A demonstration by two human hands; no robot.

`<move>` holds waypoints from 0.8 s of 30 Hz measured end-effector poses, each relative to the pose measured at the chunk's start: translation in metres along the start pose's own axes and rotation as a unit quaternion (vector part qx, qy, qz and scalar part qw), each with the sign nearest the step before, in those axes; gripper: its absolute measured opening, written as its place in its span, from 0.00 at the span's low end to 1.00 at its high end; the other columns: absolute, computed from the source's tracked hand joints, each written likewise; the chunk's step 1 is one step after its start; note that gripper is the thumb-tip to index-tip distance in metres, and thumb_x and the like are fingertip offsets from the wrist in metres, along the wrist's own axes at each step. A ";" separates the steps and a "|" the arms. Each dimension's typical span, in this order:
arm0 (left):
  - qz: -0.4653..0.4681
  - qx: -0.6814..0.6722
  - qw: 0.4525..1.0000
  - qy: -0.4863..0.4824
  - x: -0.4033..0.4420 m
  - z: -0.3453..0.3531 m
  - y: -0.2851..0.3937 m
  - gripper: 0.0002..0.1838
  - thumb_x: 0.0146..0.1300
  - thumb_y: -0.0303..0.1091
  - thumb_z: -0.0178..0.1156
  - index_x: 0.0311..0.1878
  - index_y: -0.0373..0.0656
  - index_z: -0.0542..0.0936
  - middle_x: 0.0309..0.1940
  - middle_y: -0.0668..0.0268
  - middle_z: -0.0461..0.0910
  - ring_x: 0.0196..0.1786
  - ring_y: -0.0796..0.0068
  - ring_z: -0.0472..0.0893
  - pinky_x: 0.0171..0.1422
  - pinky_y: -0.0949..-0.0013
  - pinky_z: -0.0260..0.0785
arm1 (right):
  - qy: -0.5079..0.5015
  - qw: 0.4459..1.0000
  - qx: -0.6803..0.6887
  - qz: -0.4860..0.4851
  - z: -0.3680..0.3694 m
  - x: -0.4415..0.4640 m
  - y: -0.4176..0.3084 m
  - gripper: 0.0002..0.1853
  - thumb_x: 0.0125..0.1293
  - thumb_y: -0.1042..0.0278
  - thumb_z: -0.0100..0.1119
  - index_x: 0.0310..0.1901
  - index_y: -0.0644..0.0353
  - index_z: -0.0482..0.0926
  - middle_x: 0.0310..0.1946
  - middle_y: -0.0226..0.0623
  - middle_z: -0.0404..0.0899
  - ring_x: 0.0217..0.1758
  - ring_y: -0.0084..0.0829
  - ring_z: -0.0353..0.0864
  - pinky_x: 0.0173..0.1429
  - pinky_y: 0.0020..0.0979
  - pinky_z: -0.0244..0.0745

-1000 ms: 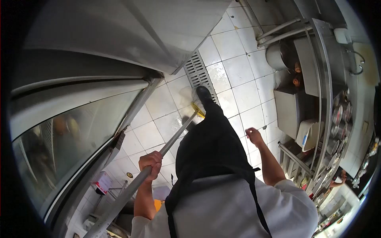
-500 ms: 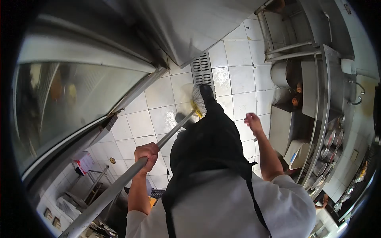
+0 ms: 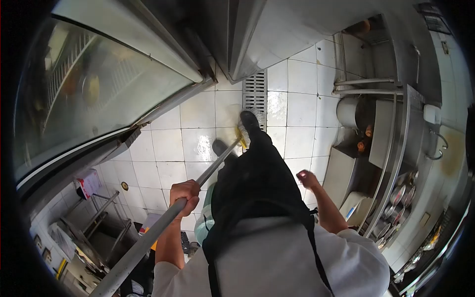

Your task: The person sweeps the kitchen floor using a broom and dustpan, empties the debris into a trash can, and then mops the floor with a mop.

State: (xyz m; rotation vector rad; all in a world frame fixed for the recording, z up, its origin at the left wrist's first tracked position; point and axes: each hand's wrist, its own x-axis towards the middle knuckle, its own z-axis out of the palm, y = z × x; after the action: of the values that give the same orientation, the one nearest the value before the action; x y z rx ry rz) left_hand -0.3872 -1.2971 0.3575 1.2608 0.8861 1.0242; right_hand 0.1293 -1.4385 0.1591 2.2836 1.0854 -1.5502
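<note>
We see a slotted drain grate (image 3: 255,84), and to its left a large glass door (image 3: 118,94) (the shapes behind it are too hazy for us to name). Right of the grate sits a round metal pot (image 3: 347,112); farther right and lower than the grate, we find orange-brown items (image 3: 361,146), a pale tub (image 3: 359,204) with a blue mark and several metal pans (image 3: 397,195). At the grate's far right curves a tap (image 3: 446,143). Well to the grate's lower left, we spot a red-and-white box (image 3: 88,183).
</note>
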 end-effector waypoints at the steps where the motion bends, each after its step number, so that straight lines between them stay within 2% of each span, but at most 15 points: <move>1: 0.001 0.001 1.000 0.006 0.003 0.002 0.002 0.18 0.51 0.24 0.60 0.14 0.42 0.62 0.12 0.65 0.66 0.18 0.66 0.67 0.29 0.64 0.66 | 0.025 0.999 0.016 -0.030 -0.011 0.013 -0.005 0.13 0.68 0.56 0.58 0.42 0.59 0.80 0.27 0.33 0.81 0.30 0.24 0.79 0.36 0.28 0.73; 2: 0.003 0.001 1.000 0.012 0.007 0.005 0.005 0.19 0.53 0.25 0.61 0.14 0.42 0.62 0.12 0.65 0.66 0.17 0.66 0.67 0.28 0.64 0.65 | 0.037 0.996 0.072 -0.023 -0.030 0.013 -0.033 0.13 0.68 0.57 0.57 0.41 0.60 0.79 0.25 0.32 0.80 0.29 0.23 0.78 0.34 0.27 0.72; 5: 0.002 -0.009 1.000 0.027 0.010 0.008 0.006 0.21 0.55 0.28 0.62 0.14 0.43 0.61 0.12 0.65 0.66 0.17 0.66 0.67 0.27 0.65 0.64 | 0.050 0.972 0.229 -0.029 -0.068 0.033 -0.081 0.17 0.70 0.54 0.55 0.47 0.60 0.76 0.31 0.33 0.81 0.32 0.23 0.79 0.36 0.26 0.72; 9: 0.015 -0.044 0.997 0.057 0.009 0.008 0.002 0.22 0.57 0.31 0.63 0.14 0.44 0.61 0.12 0.66 0.67 0.18 0.67 0.67 0.26 0.65 0.63 | 0.056 0.961 0.260 -0.076 -0.082 0.064 -0.103 0.19 0.70 0.50 0.55 0.49 0.60 0.75 0.33 0.34 0.81 0.35 0.24 0.79 0.39 0.26 0.72; 11: -0.004 -0.059 0.995 0.075 -0.002 0.002 -0.001 0.21 0.55 0.30 0.62 0.14 0.44 0.61 0.13 0.67 0.67 0.19 0.68 0.67 0.27 0.66 0.63 | 0.076 0.958 0.269 -0.070 -0.076 0.053 -0.109 0.19 0.70 0.50 0.54 0.49 0.59 0.75 0.33 0.34 0.81 0.35 0.24 0.79 0.39 0.26 0.71; 13: -0.001 -0.054 0.996 0.064 -0.013 -0.003 -0.001 0.20 0.54 0.29 0.62 0.14 0.43 0.61 0.13 0.65 0.67 0.19 0.67 0.67 0.27 0.66 0.63 | 0.055 0.966 0.244 -0.062 -0.060 0.042 -0.092 0.18 0.70 0.53 0.55 0.49 0.60 0.75 0.33 0.33 0.80 0.35 0.24 0.79 0.39 0.26 0.72; 14: 0.003 -0.048 0.997 0.061 -0.021 -0.003 0.002 0.20 0.54 0.29 0.62 0.15 0.43 0.61 0.13 0.65 0.67 0.19 0.67 0.67 0.27 0.66 0.63 | 0.031 0.976 0.197 -0.087 -0.050 0.041 -0.072 0.17 0.69 0.55 0.54 0.49 0.60 0.75 0.32 0.33 0.80 0.35 0.23 0.79 0.38 0.26 0.72; 17: 0.019 -0.031 0.997 0.064 -0.037 0.003 0.001 0.20 0.54 0.29 0.62 0.15 0.43 0.61 0.13 0.65 0.66 0.19 0.67 0.67 0.28 0.66 0.64 | -0.003 0.996 -0.065 -0.065 -0.032 0.022 -0.050 0.14 0.67 0.56 0.57 0.45 0.58 0.79 0.31 0.33 0.81 0.34 0.25 0.79 0.39 0.29 0.74; 20: 0.015 -0.021 0.996 0.083 -0.050 0.016 0.003 0.20 0.54 0.30 0.61 0.15 0.43 0.60 0.13 0.65 0.65 0.18 0.67 0.66 0.27 0.66 0.63 | -0.021 0.989 -0.125 -0.074 -0.035 0.004 -0.058 0.19 0.65 0.50 0.60 0.46 0.58 0.79 0.33 0.38 0.83 0.35 0.30 0.80 0.43 0.32 0.75; 23: 0.014 -0.022 0.994 0.110 -0.053 0.025 0.001 0.21 0.54 0.30 0.61 0.14 0.43 0.60 0.13 0.65 0.65 0.18 0.68 0.66 0.26 0.67 0.62 | -0.035 0.992 -0.115 -0.038 -0.055 0.011 -0.083 0.22 0.64 0.45 0.60 0.48 0.55 0.80 0.43 0.46 0.83 0.48 0.41 0.82 0.54 0.37 0.75; 24: 0.014 -0.020 0.993 0.118 -0.049 0.028 0.001 0.20 0.54 0.30 0.61 0.14 0.43 0.60 0.12 0.66 0.65 0.18 0.68 0.66 0.26 0.67 0.62 | -0.033 0.991 -0.119 -0.048 -0.061 0.028 -0.081 0.22 0.65 0.45 0.59 0.48 0.55 0.80 0.43 0.47 0.83 0.49 0.42 0.82 0.54 0.37 0.75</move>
State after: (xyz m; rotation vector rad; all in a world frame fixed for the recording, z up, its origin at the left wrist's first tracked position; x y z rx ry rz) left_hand -0.3760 -1.3523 0.3609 1.1362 1.0235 1.2252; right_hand 0.1268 -1.3352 0.1819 2.0373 1.3028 -1.4297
